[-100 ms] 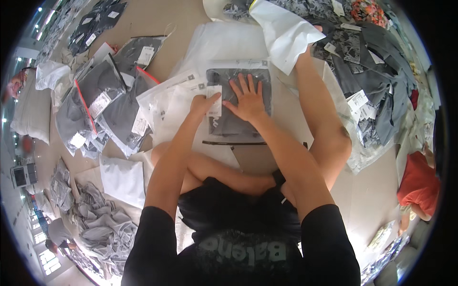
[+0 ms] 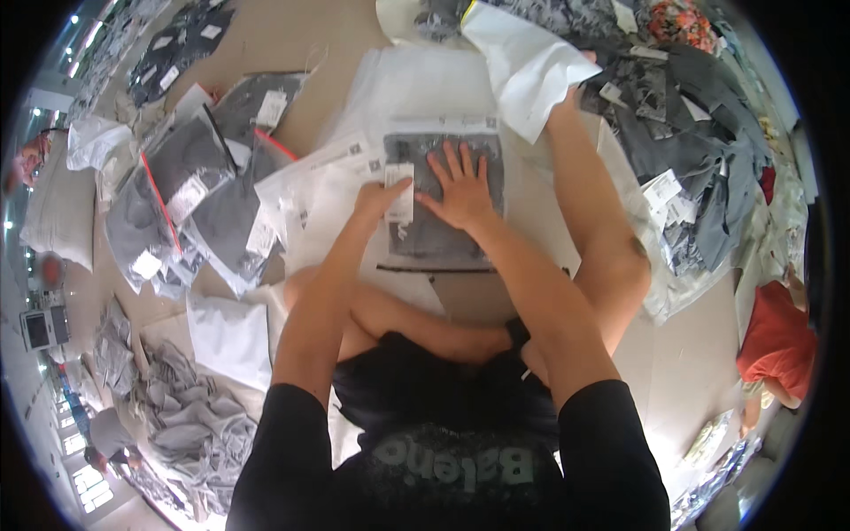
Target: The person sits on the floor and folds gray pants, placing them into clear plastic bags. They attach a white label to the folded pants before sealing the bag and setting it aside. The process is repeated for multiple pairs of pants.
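The person is sitting on the floor [image 2: 292, 35] with a folded grey garment in a clear bag [image 2: 443, 199] lying flat just in front of the knees. The right hand [image 2: 460, 190] is pressing down on it, fingers spread wide and holding nothing. The left hand [image 2: 382, 199] is pinching a white paper tag [image 2: 400, 190] at the bag's left edge. Left of the bag, a heap of bagged grey garments [image 2: 190, 208] is lying; right of it, loose grey clothes [image 2: 699, 142] are piling up.
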The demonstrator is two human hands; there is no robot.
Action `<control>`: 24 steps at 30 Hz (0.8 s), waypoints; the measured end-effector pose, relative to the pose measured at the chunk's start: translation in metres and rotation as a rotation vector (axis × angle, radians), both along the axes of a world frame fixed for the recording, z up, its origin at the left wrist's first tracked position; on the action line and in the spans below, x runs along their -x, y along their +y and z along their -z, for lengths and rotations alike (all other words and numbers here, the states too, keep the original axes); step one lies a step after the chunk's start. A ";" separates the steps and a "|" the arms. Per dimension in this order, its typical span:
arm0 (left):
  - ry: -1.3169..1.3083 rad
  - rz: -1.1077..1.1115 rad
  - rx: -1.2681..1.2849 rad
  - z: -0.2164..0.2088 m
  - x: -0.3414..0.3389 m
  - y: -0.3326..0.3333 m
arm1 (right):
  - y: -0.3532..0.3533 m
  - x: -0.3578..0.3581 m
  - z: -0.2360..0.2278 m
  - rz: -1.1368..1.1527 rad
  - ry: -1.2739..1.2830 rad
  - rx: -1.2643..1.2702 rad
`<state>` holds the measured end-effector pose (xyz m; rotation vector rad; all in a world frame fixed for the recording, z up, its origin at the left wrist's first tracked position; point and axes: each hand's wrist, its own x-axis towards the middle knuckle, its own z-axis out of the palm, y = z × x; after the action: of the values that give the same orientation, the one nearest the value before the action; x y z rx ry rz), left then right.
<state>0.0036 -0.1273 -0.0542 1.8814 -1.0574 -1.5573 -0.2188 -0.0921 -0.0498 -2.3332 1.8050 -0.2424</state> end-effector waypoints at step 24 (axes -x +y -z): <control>0.201 -0.608 0.729 -0.241 -0.562 0.048 | -0.084 0.510 -0.182 0.926 -0.334 0.713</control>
<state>0.5658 -0.0793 0.1865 1.3195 -0.7193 -0.8264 -0.7285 -0.1758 0.1324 -1.3635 2.7373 -1.4844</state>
